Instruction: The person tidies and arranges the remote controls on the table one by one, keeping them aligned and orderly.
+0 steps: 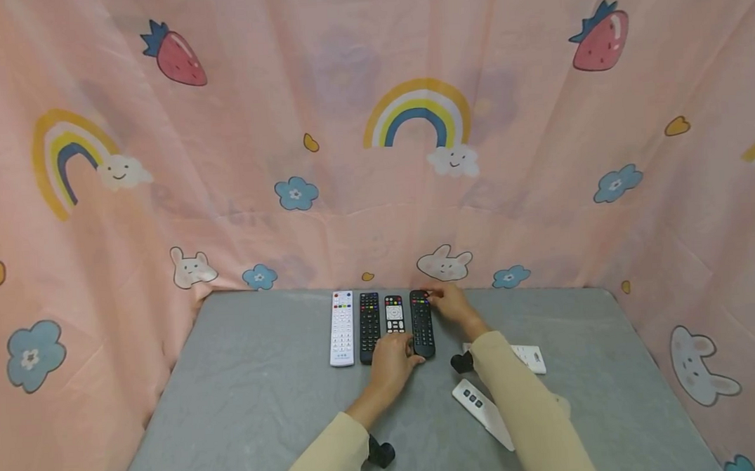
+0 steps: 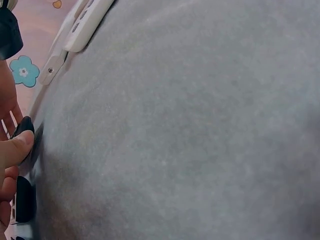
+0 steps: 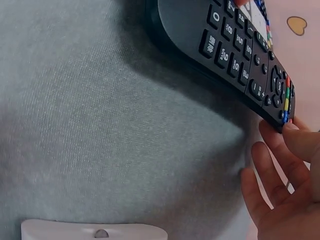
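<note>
Four remotes lie in a row at the far edge of the grey surface (image 1: 245, 382), long sides parallel, just in front of the pink curtain (image 1: 222, 165): a white remote (image 1: 341, 328) on the left, then a black remote (image 1: 369, 326), then a short black-and-white remote (image 1: 394, 314), then the rightmost black remote (image 1: 422, 323).

Left hand (image 1: 392, 361) sits at the near end of the rightmost black remote, fingers curled, thumb tip pressed on that end; the left wrist view shows the thumb (image 2: 17, 146) against the dark edge. Grip narrow, holding the near end.

Right hand (image 1: 451, 304) is at the far end of the same remote, by the coloured buttons. The right wrist view shows fingertips (image 3: 300, 142) pinching the top corner, other fingers loose and extended. Grip narrow, on the far end. The remote lies flat on the surface, close beside the short one.

Near the right forearm: a white remote with three dark buttons (image 1: 480, 407) lies angled, another white remote (image 1: 530, 359) is partly hidden behind the sleeve. Both well apart from the row.
</note>
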Demonstrator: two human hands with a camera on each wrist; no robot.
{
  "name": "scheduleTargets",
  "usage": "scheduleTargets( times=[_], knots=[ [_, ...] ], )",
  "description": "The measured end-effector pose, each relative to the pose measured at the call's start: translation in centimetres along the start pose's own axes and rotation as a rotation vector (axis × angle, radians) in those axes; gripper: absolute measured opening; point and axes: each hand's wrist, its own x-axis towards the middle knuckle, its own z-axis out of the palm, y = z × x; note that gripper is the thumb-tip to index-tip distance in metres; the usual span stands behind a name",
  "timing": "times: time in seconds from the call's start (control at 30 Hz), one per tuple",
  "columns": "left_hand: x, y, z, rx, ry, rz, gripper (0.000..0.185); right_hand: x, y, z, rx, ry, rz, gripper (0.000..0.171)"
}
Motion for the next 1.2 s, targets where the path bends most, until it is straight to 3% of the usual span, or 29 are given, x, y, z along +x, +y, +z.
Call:
scheduleTargets(
  times=[0.43, 0.73, 1.0, 1.2],
  knots=[
    [0.2, -0.2, 0.3, 0.058, -0.042, -0.002, 0.043, 0.2, 0.2, 1.0, -0.011, -0.008, 0.038, 0.035],
    [0.3, 0.0, 0.6, 0.163, -0.035, 0.002, 0.039, 0.5, 0.1, 1.2, -0.045, -0.014, 0.048, 0.036],
    [0.3, 0.2, 0.4, 0.161, -0.012, 0.007, 0.040, 0.4, 0.2, 1.3, -0.109, 0.006, 0.033, 0.034],
    [0.3, 0.3, 0.2, 0.160, -0.034, -0.003, 0.040, 0.3, 0.4, 1.5, -0.122, 0.015, 0.028, 0.034]
  ],
)
